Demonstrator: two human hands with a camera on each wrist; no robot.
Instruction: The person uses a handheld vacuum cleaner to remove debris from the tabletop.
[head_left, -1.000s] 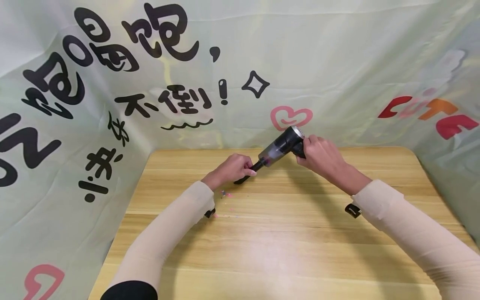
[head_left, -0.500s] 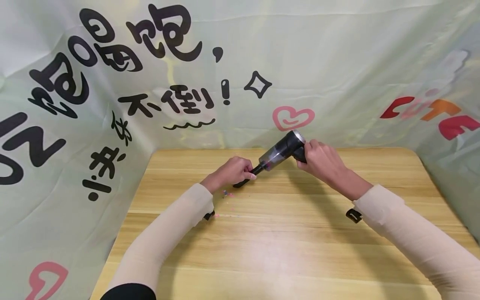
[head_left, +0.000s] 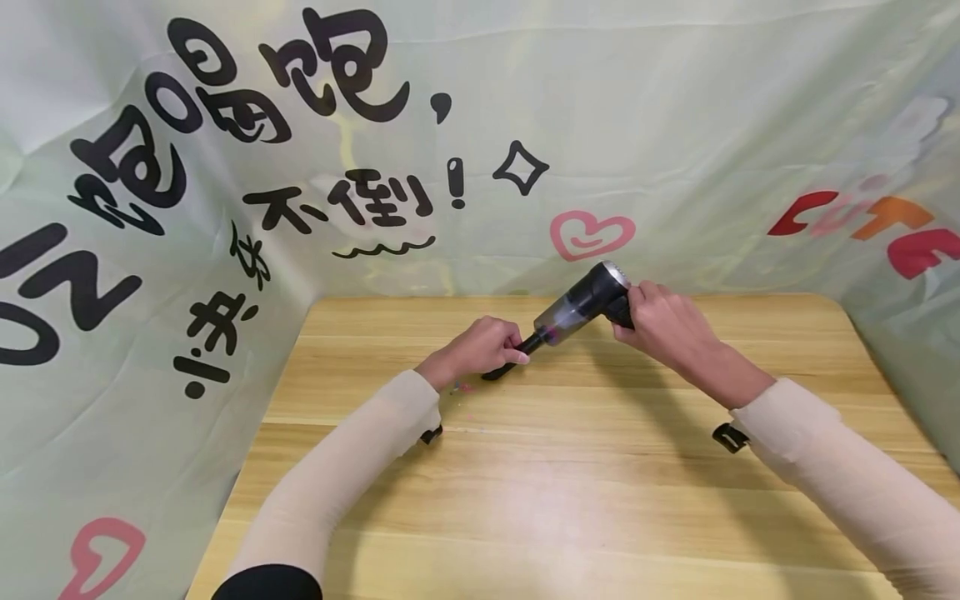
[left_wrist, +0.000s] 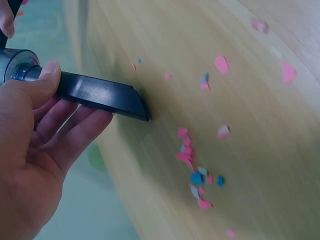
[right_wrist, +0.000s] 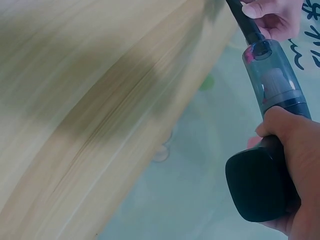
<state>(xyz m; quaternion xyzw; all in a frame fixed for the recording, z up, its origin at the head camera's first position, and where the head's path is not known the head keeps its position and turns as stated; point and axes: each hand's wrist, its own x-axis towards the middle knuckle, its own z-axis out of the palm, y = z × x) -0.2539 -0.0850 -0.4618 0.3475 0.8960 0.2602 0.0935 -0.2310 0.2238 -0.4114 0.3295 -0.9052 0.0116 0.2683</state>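
A black handheld vacuum cleaner (head_left: 581, 302) with a clear dust cup (right_wrist: 272, 75) slants down to the left over the table. My right hand (head_left: 667, 321) grips its handle (right_wrist: 260, 180). Close to the tip, my left hand (head_left: 487, 346) pinches the narrow black nozzle (left_wrist: 100, 95) between thumb and fingers. Pink bits show inside the cup. In the left wrist view, the slanted nozzle end is right at the tabletop. Pink, blue and pale paper scraps (left_wrist: 187, 150) lie scattered just beyond it; in the head view they sit beside the left wrist.
The wooden table (head_left: 570, 483) reaches back to a pale fabric backdrop (head_left: 675, 125) printed with black characters and a pink heart (head_left: 592, 236). Black wrist straps (head_left: 731, 437) hang under both sleeves. More loose pink scraps (left_wrist: 288, 72) lie farther across the tabletop.
The head view has turned slightly left, so the backdrop shifts right. Both hands keep hold of the vacuum, and its nozzle sits a little lower and farther right in view.
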